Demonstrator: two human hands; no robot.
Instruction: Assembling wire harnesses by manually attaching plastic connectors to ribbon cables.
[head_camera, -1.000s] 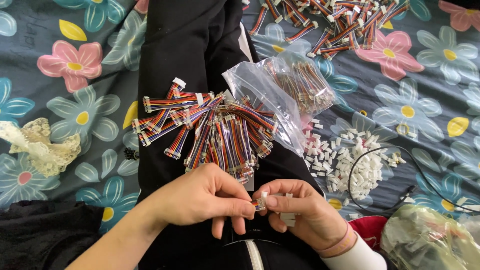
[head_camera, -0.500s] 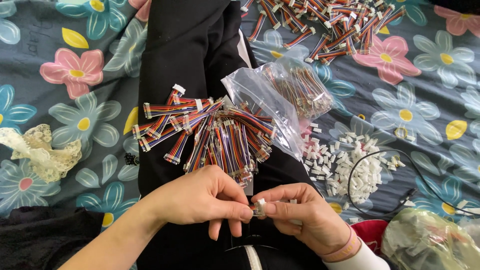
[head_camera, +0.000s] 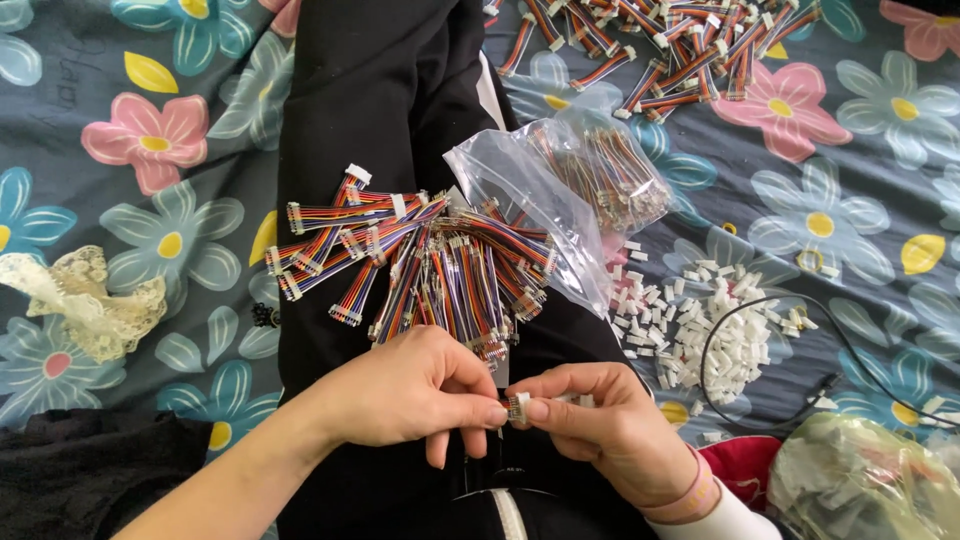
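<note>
My left hand (head_camera: 415, 385) and my right hand (head_camera: 600, 425) meet above my lap, fingertips pinched together on one small white connector (head_camera: 517, 405) with short wires. Just beyond my fingers, a fan of multicoloured ribbon cables with white connector ends (head_camera: 430, 265) lies across my black trousers (head_camera: 380, 90). A clear plastic bag (head_camera: 570, 195) holding more cables rests to the right of that fan. Loose white connector housings (head_camera: 700, 325) are scattered on the bedding right of my right hand.
A floral grey bedsheet (head_camera: 150, 140) covers everything. More ribbon cables (head_camera: 670, 45) are heaped at the top right. A black cord (head_camera: 760, 330) loops past the white housings. A lace scrap (head_camera: 85, 300) lies left; a crumpled plastic bag (head_camera: 860, 480) sits bottom right.
Both hands stay pinched together on the small connector, with only slight finger shifts. The view has drifted slightly.
</note>
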